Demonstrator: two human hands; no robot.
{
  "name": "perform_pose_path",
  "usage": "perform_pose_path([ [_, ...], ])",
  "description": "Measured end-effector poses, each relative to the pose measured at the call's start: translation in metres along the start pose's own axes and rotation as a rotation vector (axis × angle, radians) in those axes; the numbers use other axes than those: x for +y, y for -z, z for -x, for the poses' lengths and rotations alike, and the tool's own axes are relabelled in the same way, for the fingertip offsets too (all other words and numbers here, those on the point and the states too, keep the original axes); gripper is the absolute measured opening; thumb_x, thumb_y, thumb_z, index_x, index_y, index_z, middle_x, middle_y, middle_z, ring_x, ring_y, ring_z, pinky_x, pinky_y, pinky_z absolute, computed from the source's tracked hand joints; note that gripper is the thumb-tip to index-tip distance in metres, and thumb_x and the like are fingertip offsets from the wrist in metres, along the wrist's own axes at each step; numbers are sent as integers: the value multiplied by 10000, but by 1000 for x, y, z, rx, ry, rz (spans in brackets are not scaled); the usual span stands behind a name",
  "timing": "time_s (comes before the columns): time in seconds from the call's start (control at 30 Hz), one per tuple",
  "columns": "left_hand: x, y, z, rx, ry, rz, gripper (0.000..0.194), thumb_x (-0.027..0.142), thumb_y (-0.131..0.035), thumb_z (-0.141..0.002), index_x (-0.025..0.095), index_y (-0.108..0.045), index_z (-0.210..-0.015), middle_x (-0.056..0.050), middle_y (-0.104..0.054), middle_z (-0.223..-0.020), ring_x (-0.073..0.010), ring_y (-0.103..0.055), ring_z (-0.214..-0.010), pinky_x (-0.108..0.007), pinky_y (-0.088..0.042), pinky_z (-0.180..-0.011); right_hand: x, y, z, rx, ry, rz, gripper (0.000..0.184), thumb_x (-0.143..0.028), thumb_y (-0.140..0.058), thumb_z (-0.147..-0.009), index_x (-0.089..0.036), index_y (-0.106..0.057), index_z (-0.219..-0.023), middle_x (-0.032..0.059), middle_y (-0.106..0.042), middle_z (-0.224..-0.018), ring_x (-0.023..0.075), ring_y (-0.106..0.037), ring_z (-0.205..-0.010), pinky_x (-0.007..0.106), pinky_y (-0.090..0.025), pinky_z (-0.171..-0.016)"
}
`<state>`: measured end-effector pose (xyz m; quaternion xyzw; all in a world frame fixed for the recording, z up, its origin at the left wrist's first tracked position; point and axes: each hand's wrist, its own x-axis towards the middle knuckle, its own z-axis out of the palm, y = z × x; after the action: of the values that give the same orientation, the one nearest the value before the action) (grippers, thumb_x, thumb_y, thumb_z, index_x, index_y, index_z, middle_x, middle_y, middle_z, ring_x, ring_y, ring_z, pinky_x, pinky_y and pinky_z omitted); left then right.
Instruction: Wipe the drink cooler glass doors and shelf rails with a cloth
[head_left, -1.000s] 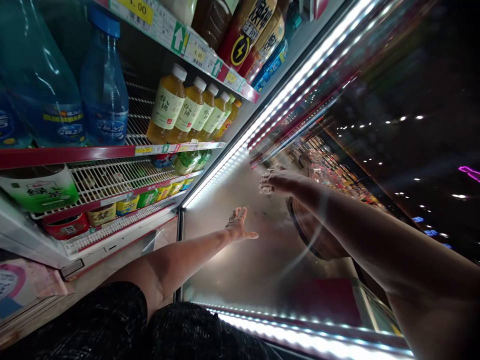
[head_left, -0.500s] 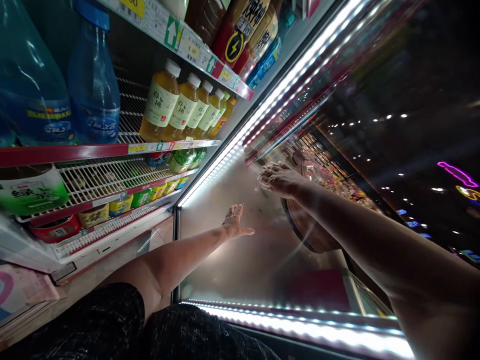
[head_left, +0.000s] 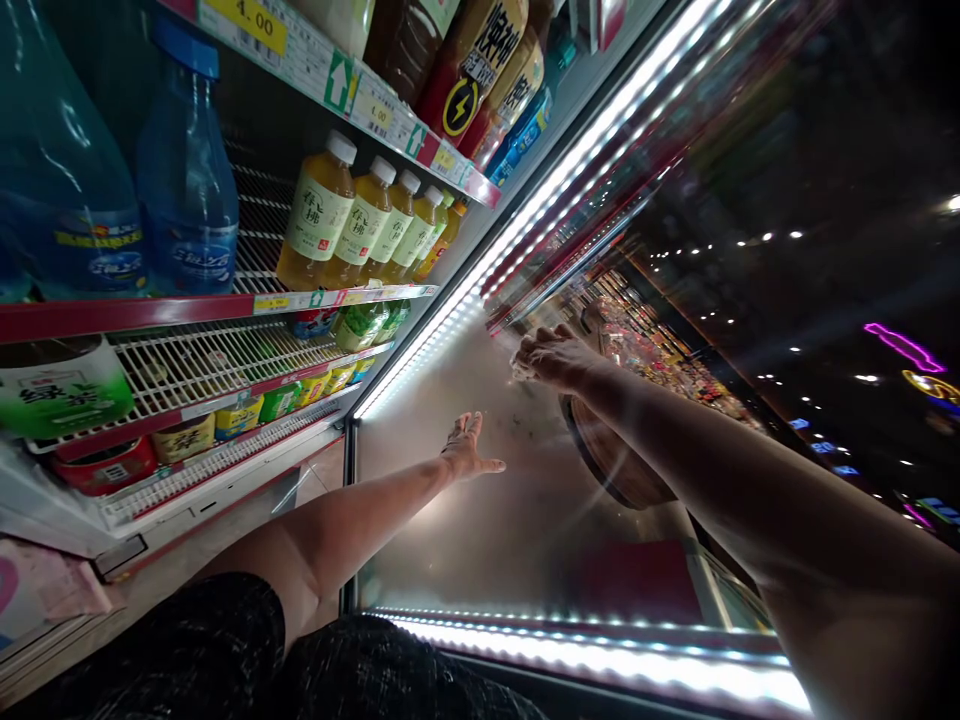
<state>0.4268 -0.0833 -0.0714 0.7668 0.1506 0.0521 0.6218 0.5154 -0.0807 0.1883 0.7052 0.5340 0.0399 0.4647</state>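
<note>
The glass door [head_left: 450,540] of a drinks cooler stands swung out in front of me, its surface hazy and smudged. My left hand [head_left: 466,450] is against the glass, fingers and thumb spread, holding nothing. Farther up and to the right, my right hand [head_left: 553,358] presses on the same glass with bent fingers. Something whitish shows under its fingertips, too small to name. Bright light strips [head_left: 585,665] run along the door's edges.
Left of the door, cooler shelves carry amber drink bottles [head_left: 321,215], a large blue bottle [head_left: 187,180] and instant-noodle tubs [head_left: 184,438]. A pink carton [head_left: 49,595] lies on the floor at the lower left. Past the glass is a round brown top [head_left: 622,465].
My right hand has shifted slightly left and its fingers look more bent. My left hand stays spread on the glass. The view has moved a little.
</note>
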Motion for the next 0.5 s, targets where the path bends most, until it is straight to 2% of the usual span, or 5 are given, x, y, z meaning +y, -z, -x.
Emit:
perform_pose_path([
  [0.13, -1, 0, -1, -6, 0, -2, 1245, 598, -772, -635, 141, -145, -1609, -168, -55, -1700, -336, -84, -1566, -402, -178, -1254, 1, 0, -4, 53, -131, -79, 373, -189, -461, -923, -240, -621, -1257, 95, -625, -1326, 283, -467, -1224, 439, -292, -1007],
  [0.17, -2, 0, -1, -7, 0, -3, 1242, 600, -769, -635, 145, -146, -1609, -164, -55, -1701, -333, -83, -1567, -396, -176, -1254, -1, -1, -4, 52, -102, -84, 372, -179, -461, -921, -240, -637, -1242, 94, -627, -1327, 281, -476, -1228, 431, -298, -1001],
  [0.33, -2, 1, -1, -11, 4, -3, 1248, 627, -759, -625, 173, -144, -1611, -137, -52, -1705, -319, -80, -1569, -385, -174, -1255, -4, -9, -6, -67, 230, -54, 316, -145, -508, -895, -268, -745, -1064, 35, -685, -1251, 234, -553, -1181, 350, -348, -923],
  [0.37, -2, 1, -1, -12, 5, -3, 1246, 631, -756, -625, 177, -144, -1612, -133, -51, -1706, -316, -81, -1569, -385, -169, -1256, 0, -9, -7, -51, 228, -52, 315, -148, -513, -897, -267, -749, -1067, 35, -690, -1243, 227, -567, -1165, 342, -354, -916],
  [0.5, -1, 2, 0, -11, 4, -6, 1239, 621, -760, -625, 181, -151, -1609, -134, -58, -1707, -311, -90, -1569, -378, -164, -1257, 11, -9, -4, 181, 160, -41, 265, -219, -541, -924, -230, -751, -1084, 84, -688, -1247, 240, -553, -1204, 363, -341, -991],
])
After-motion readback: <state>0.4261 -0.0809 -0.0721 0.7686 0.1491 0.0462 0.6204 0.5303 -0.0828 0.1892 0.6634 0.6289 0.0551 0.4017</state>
